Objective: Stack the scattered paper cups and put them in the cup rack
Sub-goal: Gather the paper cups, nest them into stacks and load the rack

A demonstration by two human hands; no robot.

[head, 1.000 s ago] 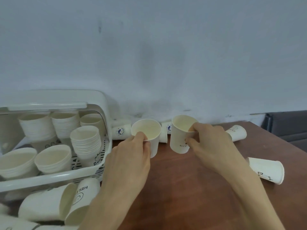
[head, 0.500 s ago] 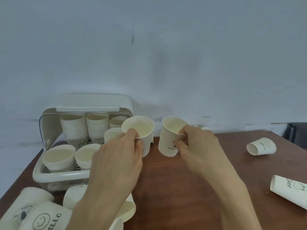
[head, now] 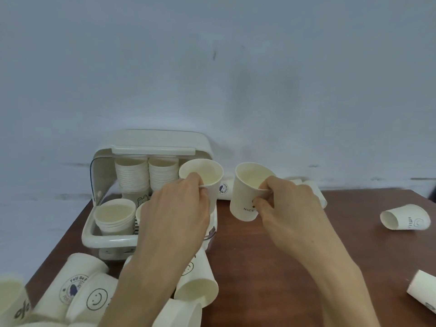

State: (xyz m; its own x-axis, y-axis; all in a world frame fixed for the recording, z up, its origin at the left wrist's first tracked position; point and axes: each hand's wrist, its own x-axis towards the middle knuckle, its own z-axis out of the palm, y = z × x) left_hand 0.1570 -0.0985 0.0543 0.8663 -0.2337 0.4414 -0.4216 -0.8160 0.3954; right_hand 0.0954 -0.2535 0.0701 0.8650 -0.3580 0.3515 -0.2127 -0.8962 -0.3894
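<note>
My left hand (head: 175, 215) pinches the rim of a white paper cup (head: 207, 175) held upright over the right side of the cup rack (head: 94, 234). My right hand (head: 286, 208) pinches the rim of a second cup (head: 245, 192), printed "NICE", tilted a little and held above the table just right of the rack. The two cups are side by side and apart. The cream rack, its lid flipped up, holds several stacks of cups (head: 133, 178).
Loose cups lie on their sides on the brown table (head: 283, 267): several at the front left (head: 77, 286), one at the right (head: 404, 217), one at the right edge (head: 423, 293), others along the wall (head: 313, 190). The wall stands close behind.
Both hands keep their cups. My view has swung left and pulled back, so the whole rack and the front-left cups show. The left cup now hangs over the rack.
</note>
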